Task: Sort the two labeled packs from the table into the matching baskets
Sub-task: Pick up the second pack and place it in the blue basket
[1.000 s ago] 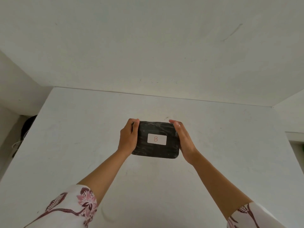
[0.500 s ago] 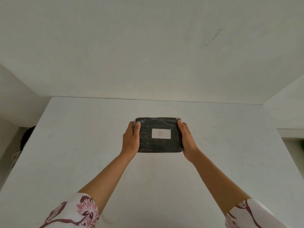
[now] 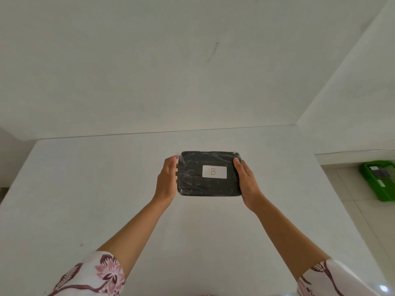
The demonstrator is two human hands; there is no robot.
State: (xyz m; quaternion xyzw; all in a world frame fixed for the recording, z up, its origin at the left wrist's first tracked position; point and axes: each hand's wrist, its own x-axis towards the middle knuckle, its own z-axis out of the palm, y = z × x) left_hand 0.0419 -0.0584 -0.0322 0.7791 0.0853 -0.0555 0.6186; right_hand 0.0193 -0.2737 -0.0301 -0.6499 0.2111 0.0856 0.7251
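Observation:
A black plastic-wrapped pack (image 3: 192, 184) with a white label marked "B" is held flat above the white table (image 3: 85, 199). My right hand (image 3: 248, 184) grips its right edge, thumb on top. My left hand (image 3: 165, 181) is at the pack's left edge with the fingers straight and no thumb over the pack; I cannot tell whether it touches. A green basket (image 3: 369, 182) stands on the floor at the far right and holds several dark packs. No second pack or other basket is in view.
White walls rise behind the table and on the right. A tiled floor (image 3: 346, 210) shows past the table's right edge, where the green basket stands. Something dark lies on the floor at the far left edge.
The view has swung right, so the green basket has come into sight. The pack has shifted right with my right hand. My left thumb has come off the pack's top.

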